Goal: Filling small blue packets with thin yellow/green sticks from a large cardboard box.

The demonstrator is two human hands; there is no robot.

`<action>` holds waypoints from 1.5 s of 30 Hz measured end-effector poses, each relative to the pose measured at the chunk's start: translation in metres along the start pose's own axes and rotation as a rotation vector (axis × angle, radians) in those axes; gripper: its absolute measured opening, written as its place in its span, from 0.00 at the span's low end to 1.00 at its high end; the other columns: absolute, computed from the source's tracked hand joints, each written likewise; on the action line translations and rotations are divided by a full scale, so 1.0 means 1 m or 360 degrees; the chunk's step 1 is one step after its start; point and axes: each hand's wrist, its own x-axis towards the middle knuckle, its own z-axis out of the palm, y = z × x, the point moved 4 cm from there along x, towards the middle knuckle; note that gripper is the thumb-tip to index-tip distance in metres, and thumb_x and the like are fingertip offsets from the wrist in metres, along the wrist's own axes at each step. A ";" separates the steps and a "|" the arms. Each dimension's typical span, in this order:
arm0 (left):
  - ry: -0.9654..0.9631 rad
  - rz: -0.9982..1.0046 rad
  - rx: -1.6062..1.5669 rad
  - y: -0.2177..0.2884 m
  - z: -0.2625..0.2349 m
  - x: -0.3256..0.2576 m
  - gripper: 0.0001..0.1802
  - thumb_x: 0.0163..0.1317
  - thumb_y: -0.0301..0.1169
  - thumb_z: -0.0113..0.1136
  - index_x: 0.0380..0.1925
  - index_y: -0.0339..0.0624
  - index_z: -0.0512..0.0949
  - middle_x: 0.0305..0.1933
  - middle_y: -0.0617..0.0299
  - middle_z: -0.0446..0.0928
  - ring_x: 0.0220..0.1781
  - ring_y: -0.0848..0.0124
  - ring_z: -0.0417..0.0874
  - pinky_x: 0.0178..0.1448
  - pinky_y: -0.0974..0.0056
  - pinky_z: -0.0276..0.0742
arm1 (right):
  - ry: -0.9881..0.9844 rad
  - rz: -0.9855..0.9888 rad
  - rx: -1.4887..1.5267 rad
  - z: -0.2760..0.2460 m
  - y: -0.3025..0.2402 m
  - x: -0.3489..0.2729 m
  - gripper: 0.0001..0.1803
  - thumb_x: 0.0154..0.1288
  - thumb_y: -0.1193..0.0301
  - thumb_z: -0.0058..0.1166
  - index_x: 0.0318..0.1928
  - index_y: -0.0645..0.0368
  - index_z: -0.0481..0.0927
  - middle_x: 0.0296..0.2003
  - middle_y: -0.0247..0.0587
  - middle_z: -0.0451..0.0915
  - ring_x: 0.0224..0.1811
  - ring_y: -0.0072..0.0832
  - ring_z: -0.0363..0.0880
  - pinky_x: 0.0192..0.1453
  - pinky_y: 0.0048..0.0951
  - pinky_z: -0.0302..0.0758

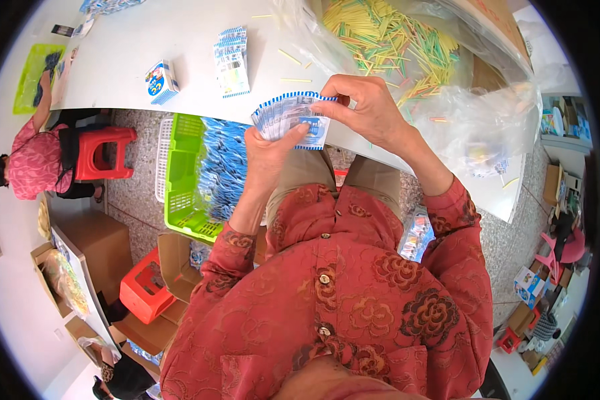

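Observation:
My left hand grips a fanned stack of flat blue-and-white cartons at the edge of the white table. My right hand pinches the top right of the same stack with thumb and fingers. On the table, just left of my hands, lies another pile of flat cartons, and further left one folded-up small box. A clear bag of yellow, green and pink sticks lies open just beyond my right hand.
A green basket full of blue cartons stands on the floor to my left, beside a white basket. A red stool and a person in pink are farther left. Cardboard boxes and a red crate stand behind.

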 end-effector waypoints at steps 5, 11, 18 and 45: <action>-0.0049 -0.0052 0.0024 0.005 0.000 -0.003 0.13 0.52 0.21 0.63 0.40 0.36 0.79 0.37 0.62 0.80 0.36 0.78 0.79 0.42 0.71 0.76 | 0.0111 -0.0188 -0.0085 -0.003 -0.006 -0.002 0.05 0.56 0.75 0.57 0.29 0.63 0.76 0.22 0.38 0.76 0.23 0.26 0.73 0.27 0.26 0.69; -0.0111 -0.0093 0.0068 0.008 -0.004 -0.006 0.13 0.53 0.23 0.63 0.40 0.35 0.79 0.37 0.62 0.80 0.36 0.78 0.79 0.42 0.72 0.77 | 0.0095 -0.0347 -0.0109 -0.005 -0.013 -0.003 0.05 0.56 0.75 0.57 0.31 0.64 0.76 0.25 0.40 0.76 0.25 0.29 0.74 0.29 0.28 0.70; -0.0068 0.0054 0.0052 0.007 0.000 -0.005 0.12 0.51 0.22 0.63 0.38 0.34 0.79 0.35 0.62 0.80 0.34 0.78 0.79 0.40 0.72 0.77 | -0.0008 -0.0146 -0.0022 -0.005 -0.020 -0.007 0.07 0.54 0.74 0.58 0.31 0.64 0.76 0.26 0.41 0.76 0.26 0.32 0.74 0.29 0.29 0.70; 0.0053 0.0105 -0.0004 0.001 0.011 -0.001 0.11 0.49 0.19 0.63 0.35 0.34 0.80 0.33 0.63 0.80 0.32 0.78 0.78 0.39 0.72 0.76 | 0.0415 -0.0503 -0.0184 -0.021 -0.039 -0.021 0.16 0.47 0.76 0.62 0.39 0.58 0.78 0.37 0.38 0.75 0.35 0.31 0.74 0.36 0.26 0.72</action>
